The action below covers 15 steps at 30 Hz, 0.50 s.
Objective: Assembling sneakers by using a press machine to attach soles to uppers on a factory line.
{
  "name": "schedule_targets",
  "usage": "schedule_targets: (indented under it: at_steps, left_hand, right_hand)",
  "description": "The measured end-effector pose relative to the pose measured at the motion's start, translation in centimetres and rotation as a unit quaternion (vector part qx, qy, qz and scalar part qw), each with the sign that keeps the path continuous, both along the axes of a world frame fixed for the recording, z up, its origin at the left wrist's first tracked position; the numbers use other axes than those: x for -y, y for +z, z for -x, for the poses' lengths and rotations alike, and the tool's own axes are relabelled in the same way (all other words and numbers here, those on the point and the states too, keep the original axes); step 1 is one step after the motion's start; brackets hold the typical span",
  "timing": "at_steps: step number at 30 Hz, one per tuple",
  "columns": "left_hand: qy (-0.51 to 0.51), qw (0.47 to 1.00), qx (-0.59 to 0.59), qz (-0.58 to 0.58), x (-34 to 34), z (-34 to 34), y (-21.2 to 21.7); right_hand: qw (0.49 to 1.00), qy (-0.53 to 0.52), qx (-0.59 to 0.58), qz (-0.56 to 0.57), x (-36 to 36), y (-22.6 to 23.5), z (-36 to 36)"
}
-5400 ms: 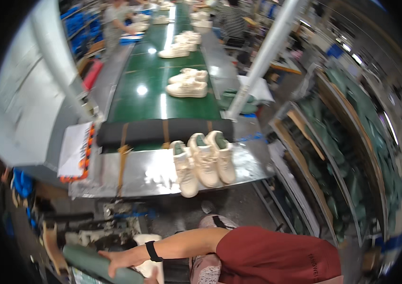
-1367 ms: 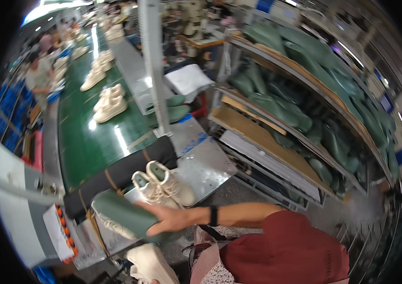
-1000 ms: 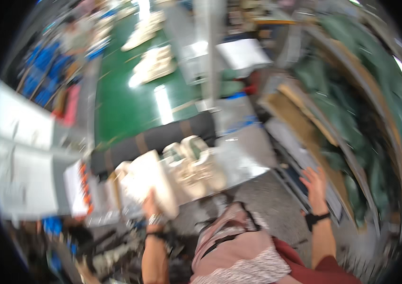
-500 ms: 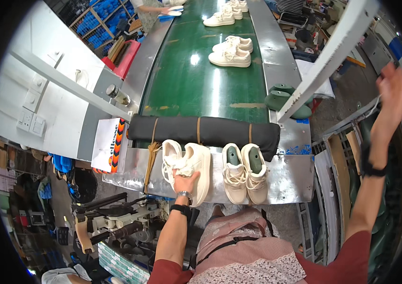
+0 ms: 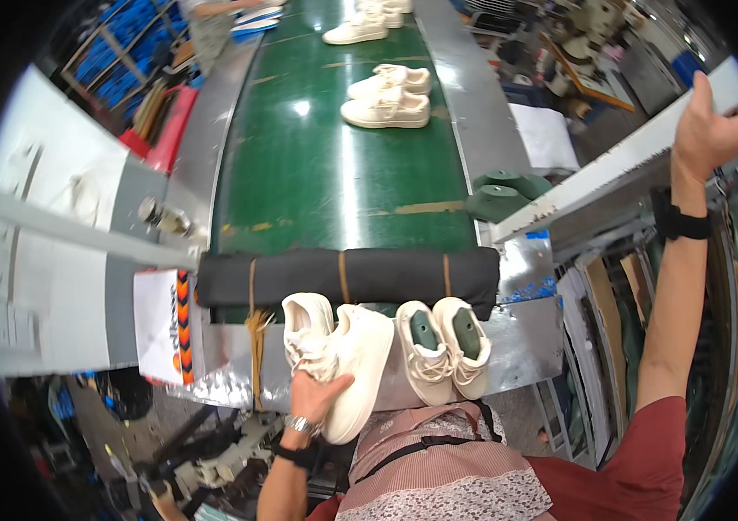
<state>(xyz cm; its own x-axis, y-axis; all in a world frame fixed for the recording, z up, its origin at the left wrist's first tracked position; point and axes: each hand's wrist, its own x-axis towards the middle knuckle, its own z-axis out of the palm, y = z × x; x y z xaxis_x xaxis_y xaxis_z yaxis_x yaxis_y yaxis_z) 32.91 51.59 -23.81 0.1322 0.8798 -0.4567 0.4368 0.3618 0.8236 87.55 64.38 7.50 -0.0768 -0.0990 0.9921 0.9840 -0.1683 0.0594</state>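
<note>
Since half a second ago the right hand [image 5: 709,117] has stayed raised on the slanted white beam [image 5: 621,165], while the left hand [image 5: 317,395] keeps its hold on the pair of white shoes [image 5: 338,352] at the near edge of the metal counter [image 5: 521,343]; the view itself has shifted a little closer. Farthest left, a printed paper sheet with an orange and black striped edge [image 5: 165,326] hangs over the counter's left end. Next to it the left hand, a watch on its wrist, comes up from the lower edge with its fingers curled around the underside of the shoe pair, pinching the near ends. These two shoes lie pressed together, one on its side with the pale sole facing right, their long axis running from the hand away toward the rolled black mat [image 5: 347,273], toes pointing up the picture. Just beside them to the right, and not touched by either hand, a second pair of white shoes with green inserts [image 5: 443,347] stands upright, heels toward the mat and toes toward the person. Behind the mat the green belt [image 5: 334,165] carries another pair of cream shoes [image 5: 386,95] well away. Two green shoe forms [image 5: 503,195] rest at the belt's right edge. Far right, the right hand is closed over the beam, a dark band on its wrist.
</note>
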Motion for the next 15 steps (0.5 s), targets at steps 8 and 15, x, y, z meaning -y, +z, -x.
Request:
schedule_targets:
  at_steps: [8,15]
  left_hand:
    - [-0.315,0.910,-0.186,-0.196,-15.1,-9.3,6.3]
    - [-0.259,0.886,-0.180,-0.341,-11.8,-17.8,3.2]
  right_hand:
    - [0.969,0.239,-0.035,-0.053,-1.1,-1.6,1.1]
    - [0.972,0.228,-0.048,-0.032,-0.3,-1.1,1.3]
